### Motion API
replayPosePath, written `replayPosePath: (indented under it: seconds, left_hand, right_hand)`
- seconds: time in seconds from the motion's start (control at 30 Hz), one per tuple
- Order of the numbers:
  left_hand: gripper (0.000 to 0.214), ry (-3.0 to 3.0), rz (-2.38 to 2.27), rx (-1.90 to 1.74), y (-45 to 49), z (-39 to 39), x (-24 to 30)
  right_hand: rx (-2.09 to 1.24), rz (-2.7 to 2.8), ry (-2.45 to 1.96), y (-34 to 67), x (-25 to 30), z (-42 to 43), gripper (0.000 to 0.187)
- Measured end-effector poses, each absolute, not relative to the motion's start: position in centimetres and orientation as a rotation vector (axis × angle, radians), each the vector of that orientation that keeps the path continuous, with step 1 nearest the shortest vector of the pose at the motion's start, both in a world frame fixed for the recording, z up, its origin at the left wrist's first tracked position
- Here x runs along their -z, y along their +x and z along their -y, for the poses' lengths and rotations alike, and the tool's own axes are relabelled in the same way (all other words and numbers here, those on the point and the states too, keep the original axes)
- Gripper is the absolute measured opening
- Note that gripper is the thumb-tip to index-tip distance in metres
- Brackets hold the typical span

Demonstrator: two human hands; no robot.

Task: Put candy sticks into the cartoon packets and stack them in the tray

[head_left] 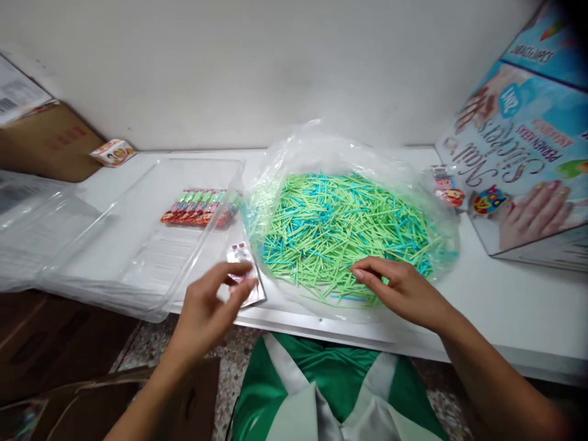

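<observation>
My left hand [214,303] hovers at the table's front edge beside a silver printed packet [257,295], thumb and forefinger apart with nothing seen between them. My right hand [404,288] is over the near side of a heap of thin green and blue sticks [340,226]. Its thumb and forefinger are pinched together; what lies between the tips, if anything, is too small to make out. The sticks lie loose in an opened clear plastic bag [316,147]. To the left, a row of small red, pink and green packets [197,208] rests in a clear plastic tray [158,315].
A large blue printed box [519,135] stands at the right, with a small colourful packet [448,193] by it. At the left are a brown carton [50,141], a small printed box [114,153] and more clear trays [41,233]. The wall [252,73] bounds the table behind.
</observation>
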State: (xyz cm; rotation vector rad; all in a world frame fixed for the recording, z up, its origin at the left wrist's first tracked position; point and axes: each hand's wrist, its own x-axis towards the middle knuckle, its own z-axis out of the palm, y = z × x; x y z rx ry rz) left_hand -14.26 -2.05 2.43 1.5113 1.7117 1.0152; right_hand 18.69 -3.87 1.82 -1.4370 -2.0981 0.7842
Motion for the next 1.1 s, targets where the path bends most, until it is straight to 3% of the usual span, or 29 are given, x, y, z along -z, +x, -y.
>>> replayPosePath:
  seconds: [0.13,0.27,0.47,0.7,0.9,1.1]
  left_hand:
    - [0.065,1.725,-2.408,-0.359,-15.3,0.3,1.6]
    - [0.070,1.588,-2.517,-0.062,-16.1,-2.1,4.7]
    - [0.042,1.529,-2.594,-0.255,-16.7,-1.7,5.2]
    - [0.045,1.726,-2.626,-0.362,-15.9,-0.5,5.1]
    - [0.039,1.905,-2.406,-0.955,-15.1,1.6,3.3]
    - [0.028,1.532,-1.993,-1.625,-12.9,4.0,-1.4]
  right_hand:
    - [-0.791,2.066,-1.465,19.9,-1.3,5.0,0.022]
    - [-0.785,2.044,-1.462,20.1,-1.2,5.8,0.023]
    - [-0.757,1.996,-1.501,21.2,-0.8,6.2,0.027]
    - [-0.592,2.200,-1.616,21.3,0.8,5.9,0.029]
    - [-0.387,2.558,-1.887,18.8,2.0,6.3,0.024]
    - [0.003,2.412,-2.194,18.7,2.6,6.6,0.034]
